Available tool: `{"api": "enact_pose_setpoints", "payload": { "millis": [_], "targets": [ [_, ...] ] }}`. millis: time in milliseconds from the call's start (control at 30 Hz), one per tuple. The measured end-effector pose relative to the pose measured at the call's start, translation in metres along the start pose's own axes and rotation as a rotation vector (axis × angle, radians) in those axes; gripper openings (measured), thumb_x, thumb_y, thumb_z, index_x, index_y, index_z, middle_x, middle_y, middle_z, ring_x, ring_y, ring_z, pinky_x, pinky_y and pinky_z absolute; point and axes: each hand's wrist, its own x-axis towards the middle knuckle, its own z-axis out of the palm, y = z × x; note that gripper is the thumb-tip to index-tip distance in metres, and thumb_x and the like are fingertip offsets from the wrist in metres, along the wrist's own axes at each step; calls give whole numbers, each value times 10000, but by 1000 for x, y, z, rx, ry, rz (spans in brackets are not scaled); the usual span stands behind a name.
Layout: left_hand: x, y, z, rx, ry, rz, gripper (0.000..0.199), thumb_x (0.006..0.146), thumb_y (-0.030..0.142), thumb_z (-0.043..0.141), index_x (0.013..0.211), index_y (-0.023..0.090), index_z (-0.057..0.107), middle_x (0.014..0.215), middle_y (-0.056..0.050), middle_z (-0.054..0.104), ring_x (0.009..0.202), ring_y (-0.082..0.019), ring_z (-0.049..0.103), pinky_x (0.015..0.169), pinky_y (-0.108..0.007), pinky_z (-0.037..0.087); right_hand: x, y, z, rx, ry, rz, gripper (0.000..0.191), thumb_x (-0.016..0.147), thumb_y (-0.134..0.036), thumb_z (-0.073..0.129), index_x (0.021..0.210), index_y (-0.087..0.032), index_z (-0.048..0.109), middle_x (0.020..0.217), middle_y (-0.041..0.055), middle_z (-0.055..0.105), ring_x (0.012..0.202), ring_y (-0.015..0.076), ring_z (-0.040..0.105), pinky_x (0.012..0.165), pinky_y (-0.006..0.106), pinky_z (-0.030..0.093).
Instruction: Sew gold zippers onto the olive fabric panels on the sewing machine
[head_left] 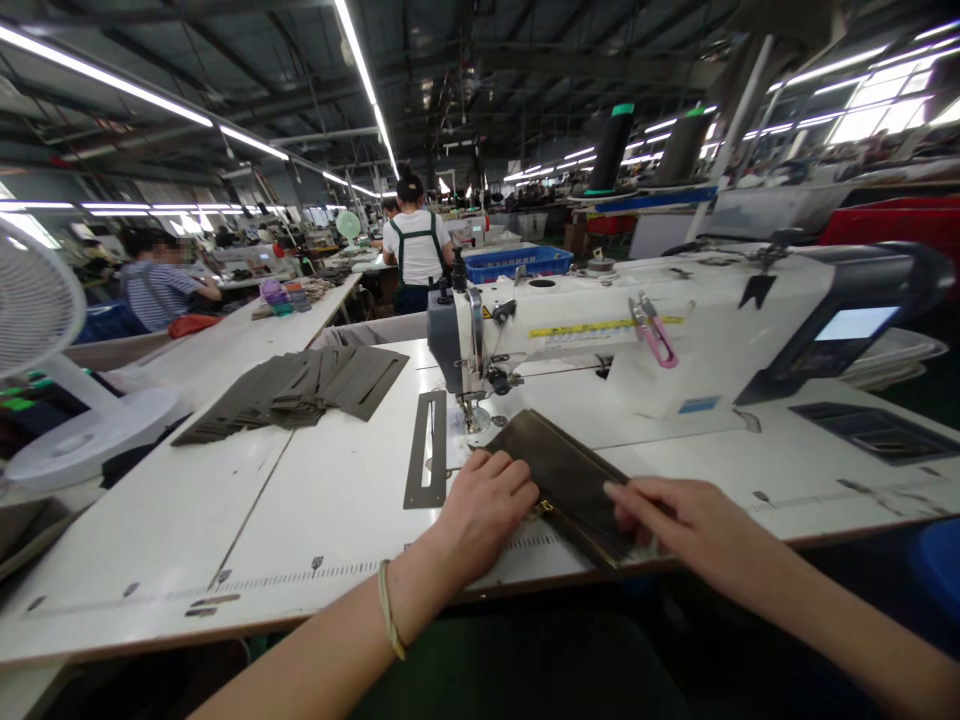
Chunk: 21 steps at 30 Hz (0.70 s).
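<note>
Ceiling: long tube lights (pixel 105 75) blazing overhead.
Left edge: white fan (pixel 45 330).
Behind: rows of white counters (pixel 247 340), bright windows (pixel 885 105).

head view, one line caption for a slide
Both hands, left and right, press a dark fabric piece flat beside the sewing machine needle.

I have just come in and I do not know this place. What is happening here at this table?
A person sits at a white sewing machine in a workshop. Both hands press flat on a dark fabric piece lying on the table: the left hand near its left edge, the right hand on its near end. The far end of the piece lies by the needle. A stack of similar dark pieces waits to the left.
</note>
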Motion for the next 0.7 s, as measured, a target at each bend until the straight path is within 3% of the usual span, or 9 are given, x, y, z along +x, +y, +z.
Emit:
{"api": "enact_pose_setpoints", "payload": {
  "millis": [67, 133, 200, 300, 500, 600, 700],
  "targets": [
    [-1, 0, -1, -11, 0, 15, 139, 916, 183, 456, 808, 171, 544, 855, -25, 551, 793, -182, 482, 693, -318, 366, 18, 1, -2, -204, 218, -119, 375, 812, -509, 382, 644, -219, 550, 673, 48, 624, 646, 195, 574, 615, 318, 403],
    [-3, 1, -2, -11, 9, 29, 160, 918, 171, 438, 794, 166, 539, 849, -32, 553, 793, -183, 487, 679, -318, 364, 38, 3, 3, -279, 292, -134, 282, 761, -464, 478, 627, -222, 531, 624, 40, 598, 601, 199, 547, 578, 319, 377],
    [-5, 2, -3, -9, 9, 38, 167, 915, 155, 425, 790, 162, 536, 838, -35, 555, 784, -181, 493, 672, -317, 365, 53, 3, 9, -291, 292, -134, 207, 698, -393, 562, 596, -226, 493, 555, 17, 547, 541, 189, 509, 530, 307, 346],
    [-10, -2, -4, -20, -13, 44, 166, 924, 168, 416, 807, 166, 534, 844, -30, 569, 801, -174, 510, 669, -313, 367, 64, 5, 10, -279, 312, -209, 172, 698, -336, 544, 597, -231, 453, 607, 6, 541, 578, 171, 509, 557, 289, 360],
    [-18, -25, -6, -48, -63, 25, 124, 899, 121, 444, 863, 160, 557, 955, -30, 613, 881, -173, 545, 736, -324, 385, 70, 24, -6, -209, 390, -216, 242, 749, -417, 452, 601, -248, 363, 497, -27, 464, 485, 159, 476, 521, 289, 369],
    [-21, -33, -14, -99, -119, -19, 135, 886, 120, 462, 863, 167, 587, 965, -32, 632, 906, -170, 563, 825, -331, 391, 68, 31, 1, -174, 389, -181, 257, 761, -466, 458, 642, -250, 384, 509, -23, 518, 476, 166, 521, 493, 286, 391],
    [-23, -32, -25, -193, -142, -116, 167, 898, 187, 458, 972, 194, 608, 1021, -27, 652, 954, -169, 582, 938, -357, 361, 63, 26, 13, -122, 399, -122, 290, 751, -502, 500, 828, -224, 479, 648, 21, 639, 591, 205, 617, 555, 305, 455]
  ]
}}
